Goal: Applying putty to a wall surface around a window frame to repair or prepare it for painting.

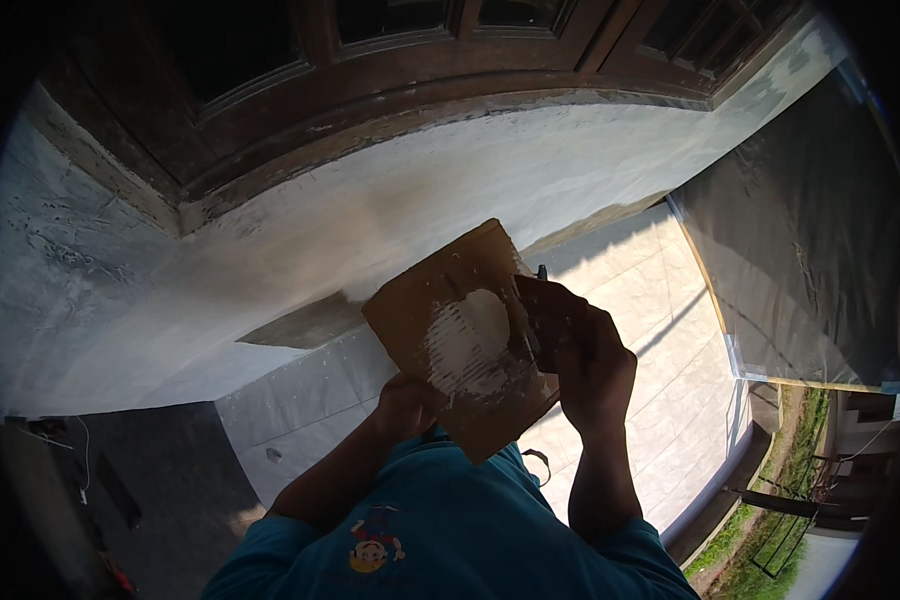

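Left hand (408,408) holds one cardboard sheet (410,310) bearing white paste (465,345); right hand (595,370), seemingly one dark scraper (536,335).

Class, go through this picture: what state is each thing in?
Brown board: held, smeared
White paste: spread, partly ridged
Left hand: closed on the board's edge
Right hand: curled around a dark flat tool
Wall: patchily coated
Floor: partly sunlit, partly shaded
Window frame: scuffed along its lower edge
Dark sheet: creased

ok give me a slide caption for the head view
Left hand holding cardboard smeared with white paste, right hand at its right edge.
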`<state>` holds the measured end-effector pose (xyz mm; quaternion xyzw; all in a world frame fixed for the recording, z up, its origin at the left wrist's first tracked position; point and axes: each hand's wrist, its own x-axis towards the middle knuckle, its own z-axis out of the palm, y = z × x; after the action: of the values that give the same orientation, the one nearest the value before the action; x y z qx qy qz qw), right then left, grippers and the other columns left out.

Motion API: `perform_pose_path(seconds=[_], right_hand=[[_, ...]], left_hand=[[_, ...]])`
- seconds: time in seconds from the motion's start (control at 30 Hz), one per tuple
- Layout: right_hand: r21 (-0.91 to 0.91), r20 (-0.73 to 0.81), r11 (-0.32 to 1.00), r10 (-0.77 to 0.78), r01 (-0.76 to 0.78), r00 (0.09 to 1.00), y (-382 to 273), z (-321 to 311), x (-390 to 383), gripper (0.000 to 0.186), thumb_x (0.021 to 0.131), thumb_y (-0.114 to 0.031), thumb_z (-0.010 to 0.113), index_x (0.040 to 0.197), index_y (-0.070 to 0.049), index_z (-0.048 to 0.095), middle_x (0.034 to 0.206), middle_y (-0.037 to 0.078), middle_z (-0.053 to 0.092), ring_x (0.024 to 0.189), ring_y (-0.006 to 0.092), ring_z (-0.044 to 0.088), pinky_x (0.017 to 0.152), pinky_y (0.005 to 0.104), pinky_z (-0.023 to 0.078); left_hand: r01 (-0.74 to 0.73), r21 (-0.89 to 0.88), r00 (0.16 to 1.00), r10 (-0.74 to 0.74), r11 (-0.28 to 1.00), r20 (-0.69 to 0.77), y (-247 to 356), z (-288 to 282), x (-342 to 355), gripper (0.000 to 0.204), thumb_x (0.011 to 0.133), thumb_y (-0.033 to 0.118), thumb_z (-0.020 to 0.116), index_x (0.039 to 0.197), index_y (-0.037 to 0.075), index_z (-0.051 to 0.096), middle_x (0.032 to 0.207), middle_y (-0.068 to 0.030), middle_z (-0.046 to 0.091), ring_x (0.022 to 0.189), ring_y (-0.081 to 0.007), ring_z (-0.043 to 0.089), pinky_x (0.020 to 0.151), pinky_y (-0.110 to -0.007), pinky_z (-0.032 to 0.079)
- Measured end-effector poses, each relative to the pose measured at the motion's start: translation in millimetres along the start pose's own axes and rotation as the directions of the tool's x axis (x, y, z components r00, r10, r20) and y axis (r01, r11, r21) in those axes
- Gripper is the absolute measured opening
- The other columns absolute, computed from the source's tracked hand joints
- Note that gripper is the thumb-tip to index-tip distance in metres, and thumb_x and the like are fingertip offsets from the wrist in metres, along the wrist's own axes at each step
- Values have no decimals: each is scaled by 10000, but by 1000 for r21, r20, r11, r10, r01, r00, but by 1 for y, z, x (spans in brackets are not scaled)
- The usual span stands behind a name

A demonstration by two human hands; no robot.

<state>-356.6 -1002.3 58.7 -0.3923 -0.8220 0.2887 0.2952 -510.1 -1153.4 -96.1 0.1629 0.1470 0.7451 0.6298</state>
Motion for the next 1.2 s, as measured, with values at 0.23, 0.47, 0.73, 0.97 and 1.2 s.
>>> perform_pose_path(seconds=[0.23, 0.47, 0.73, 0.97, 1.2], right_hand=[[75, 48, 991, 105, -108, 993, -1, 13, -14, 301, 899, -64, 586, 1195, -11, 574, 843, 185, 716, 752, 301, 738, 636, 346, 573], [-25, 55, 999, -33, 34, 998, -11, 13, -31, 289, 886, -55, 594, 1172, -16, 591, 919, 177, 712, 829, 317, 725, 685, 363, 585], [-246, 133, 856, -436, 456, 890, -12, 40, -36, 418, 816, -198, 718, 1186, -29, 619, 1061, 155, 683, 842, 257, 674, 718, 351, 563], [-242, 221, 797, -510, 553, 831, -10, 42, -43, 408, 821, -161, 730, 1185, -3, 635, 1054, 127, 692, 856, 245, 679, 701, 342, 564], [-180, 156, 821, -521, 542, 839, -15, 30, -25, 328, 840, -152, 718, 1140, -35, 658, 1030, 119, 705, 827, 234, 689, 693, 340, 562]], left_hand=[[-10, 35, 999, 12, 999, -51, -11, -7, -2, 387, 799, -41, 455, 1170, -26, 565, 1115, -140, 611, 1085, -252, 584, 965, -391, 473], [9, -79, 998, -15, 997, -67, -11, -8, -1, 458, 817, -30, 449, 1270, -46, 512, 1219, -156, 585, 1182, -268, 552, 1030, -398, 451], [-17, -22, 991, 14, 1000, -130, -9, 8, 2, 483, 863, -19, 448, 1346, -30, 471, 1304, -143, 551, 1247, -251, 518, 1065, -381, 431], [17, 43, 984, -9, 999, -180, -1, 8, 1, 488, 895, -9, 480, 1381, -16, 438, 1336, -129, 522, 1265, -250, 506, 1065, -368, 433], [-12, -4, 997, 11, 1000, -78, -3, -4, -1, 542, 899, 12, 522, 1426, 12, 393, 1344, -131, 526, 1280, -256, 507, 1067, -392, 448]])
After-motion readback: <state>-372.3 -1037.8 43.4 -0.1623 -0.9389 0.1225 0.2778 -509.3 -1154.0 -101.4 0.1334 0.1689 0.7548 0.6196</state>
